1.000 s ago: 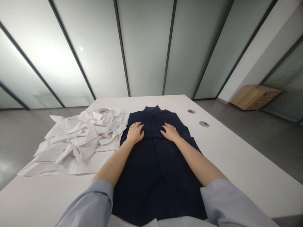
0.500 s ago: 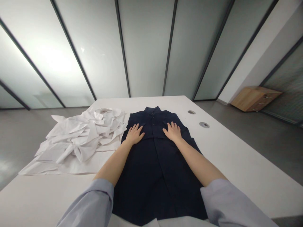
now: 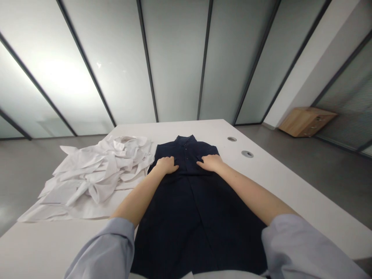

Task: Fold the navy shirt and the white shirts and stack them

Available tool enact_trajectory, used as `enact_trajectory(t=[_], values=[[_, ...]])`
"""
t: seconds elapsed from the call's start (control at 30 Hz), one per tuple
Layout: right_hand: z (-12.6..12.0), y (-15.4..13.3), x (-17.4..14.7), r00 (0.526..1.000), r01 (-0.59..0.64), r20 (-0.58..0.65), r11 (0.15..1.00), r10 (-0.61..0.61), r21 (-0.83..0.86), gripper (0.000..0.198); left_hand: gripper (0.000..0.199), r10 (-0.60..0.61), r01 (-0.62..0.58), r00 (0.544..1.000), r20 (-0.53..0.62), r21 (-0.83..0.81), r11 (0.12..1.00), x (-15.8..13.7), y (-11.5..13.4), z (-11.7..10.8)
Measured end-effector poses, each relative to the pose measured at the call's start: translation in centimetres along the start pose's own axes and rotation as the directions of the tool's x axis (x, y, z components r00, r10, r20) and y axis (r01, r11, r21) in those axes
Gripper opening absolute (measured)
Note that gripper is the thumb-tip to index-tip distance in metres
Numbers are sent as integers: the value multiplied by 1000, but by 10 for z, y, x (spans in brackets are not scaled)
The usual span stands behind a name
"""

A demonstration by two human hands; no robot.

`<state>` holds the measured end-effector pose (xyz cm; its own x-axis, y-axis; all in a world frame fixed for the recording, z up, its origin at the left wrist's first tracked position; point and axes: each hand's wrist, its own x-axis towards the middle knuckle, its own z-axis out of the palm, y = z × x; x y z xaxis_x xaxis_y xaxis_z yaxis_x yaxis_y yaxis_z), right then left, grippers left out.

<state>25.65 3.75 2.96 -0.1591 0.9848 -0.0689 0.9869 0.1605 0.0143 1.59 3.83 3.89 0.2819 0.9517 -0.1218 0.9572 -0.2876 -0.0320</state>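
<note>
A dark navy shirt [image 3: 200, 217] lies front up and lengthwise on the white table, its collar [image 3: 186, 140] at the far end and its lower part near my body. My left hand [image 3: 166, 165] is closed on the cloth at the left side of the chest, fingers curled under and thumb pointing inward. Across the button line, my right hand [image 3: 210, 162] grips the right side of the chest in the same way. Between the two hands the fabric bunches into a slight crosswise fold. My fingertips are partly hidden.
A crumpled heap of white garments [image 3: 99, 174] lies left of the shirt. Two round cable grommets [image 3: 247, 154] are set into the white table [image 3: 290, 201] on the right. Beyond stand a frosted glass wall [image 3: 174, 58] and a wooden cabinet [image 3: 302, 122].
Both hands have gone from flat with spread fingers to curled and gripping the cloth. The chest fabric now bunches between them, and the shirt's upper part sits slightly nearer me.
</note>
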Motion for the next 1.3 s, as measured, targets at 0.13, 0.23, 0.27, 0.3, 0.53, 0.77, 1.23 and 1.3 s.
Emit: enact_trajectory(t=[0.13,0.23,0.27,0.3,0.53,0.77,1.23,1.3], values=[[-11,17,21,990,104,-103,993,-97,62,42,40,20,-22,982,-187,-7,1000,17,-9,1],[4,28,34,979,159,-142,982,-143,107,45,46,91,-98,960,-264,-16,995,29,-23,16],[11,30,36,984,138,-129,984,-123,114,47,48,95,-105,965,-245,-28,994,32,-28,22],[19,32,38,990,106,-108,988,-94,115,50,51,83,-94,974,-210,-45,995,35,-32,28],[42,31,32,1000,19,-18,998,-18,61,61,61,-60,57,996,-68,-53,997,28,-27,42],[29,19,6,996,84,-16,996,-84,-25,59,61,-80,80,997,2,17,997,-8,-4,28],[-13,31,54,998,7,-63,966,9,258,48,40,-120,96,978,-169,-144,985,44,-7,-10],[-5,29,65,998,-32,-50,964,47,265,47,45,-121,89,985,-127,-231,969,59,-8,-1]])
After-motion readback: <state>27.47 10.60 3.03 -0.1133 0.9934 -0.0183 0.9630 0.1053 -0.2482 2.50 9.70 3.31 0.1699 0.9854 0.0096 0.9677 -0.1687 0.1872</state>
